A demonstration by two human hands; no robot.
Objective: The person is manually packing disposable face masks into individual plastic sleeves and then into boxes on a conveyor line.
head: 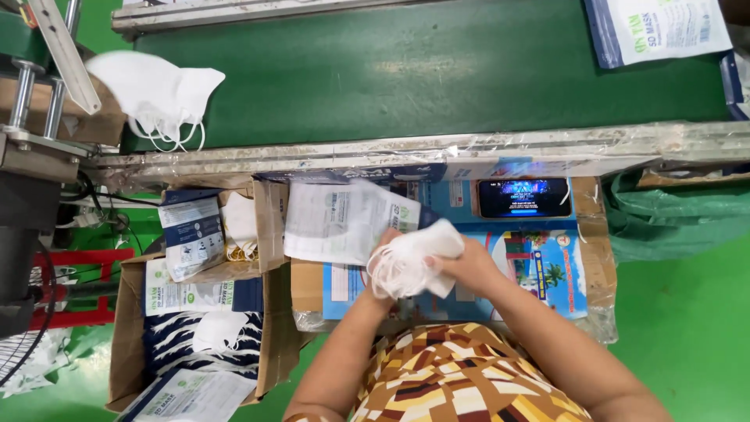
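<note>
Both of your hands meet over the middle of the worktop, closed on the same soft bundle. Your left hand (388,248) pinches the near-left end of a stack of white face masks (418,254), where the thin elastic ear loops spill out in a tangle, and it also seems to pin the edge of a flat plastic pouch (344,221), though I cannot tell how firmly. Your right hand (467,264) wraps the other end of the stack from the right. The stack's long axis runs from lower left to upper right, and the pouch lies just beyond and to the left of it, touching your left fingers, so that hand is the nearer one to its mouth.

Starting at the far left, a loose pile of white masks (160,94) sits at the end of the green conveyor belt (406,70). Below it an open cardboard box (273,328) holds more printed pouches, glossy and flat. Under your hands the worktop (547,273) is covered in bright printed cardboard wrapped in clear film. A smartphone (523,197) with a lit screen lies flat beyond your right hand, well apart from the masks. A filled pouch (664,27) rides the belt at top right.
</note>
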